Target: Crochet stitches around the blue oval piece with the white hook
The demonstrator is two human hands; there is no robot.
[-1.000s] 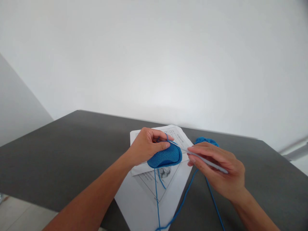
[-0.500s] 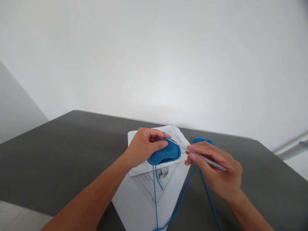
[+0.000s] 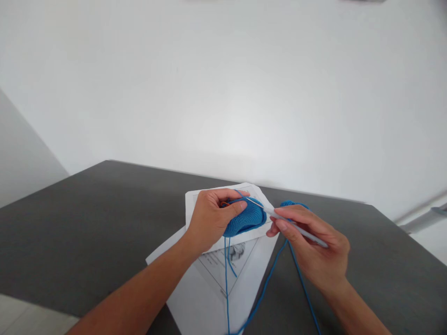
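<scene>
My left hand pinches a rounded blue crochet piece between thumb and fingers, with a strand of blue yarn passing over the index finger. A bit of orange shows by the thumb. In my right hand is a crochet hook with a grey handle, held like a pen. Its thin metal tip meets the upper edge of the crochet piece near the left fingertips; whether it sits inside a stitch I cannot tell. Blue yarn hangs down from the piece. Part of a blue yarn bundle shows behind my right hand.
Printed sheets of paper lie overlapping under my hands on the dark grey table. A longer blue strand loops toward the front edge. A white wall rises behind the table, and a grey bar shows at the right.
My left hand and the crochet piece have shifted slightly to the right, and the piece is turned a little. My right hand keeps the hook at its upper edge.
</scene>
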